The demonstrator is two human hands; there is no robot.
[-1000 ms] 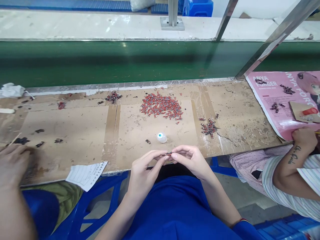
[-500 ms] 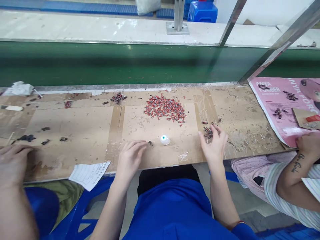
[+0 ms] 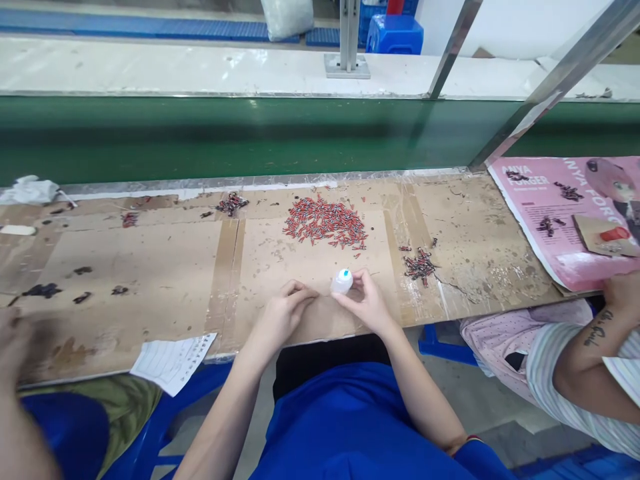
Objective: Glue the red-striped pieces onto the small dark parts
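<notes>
Head view: the right hand [image 3: 367, 303] has its thumb and fingers partly closed around a small white bottle [image 3: 342, 283], the thumb at its near side and the fingertips at its right side. The left hand [image 3: 283, 313] is just to the left of it, its fingers bent and their tips drawn together against the thumb; whether a small part is pinched between them cannot be told. The two hands are apart.

The bottle is over the near middle part of the cardboard [image 3: 460, 207], nearer the person than the heap of red pieces [image 3: 325, 222] and to the left of the red and dark cluster [image 3: 420, 265]. Its blue-green tip [image 3: 345, 273] points up and away from the person, and its long axis tilts a little to the right. Whether its base touches the cardboard is unclear.

No label can be made out on the bottle. On the pink poster [image 3: 530, 230] at the right, large white letters read "ANYA" and part of "FORGER", with dark pieces lying over some of them; its small print is too fine to read. The white paper slip [image 3: 173, 360] at the near edge carries marks too small to read. Script on a co-worker's forearm [image 3: 590, 340] is not clearly legible.
</notes>
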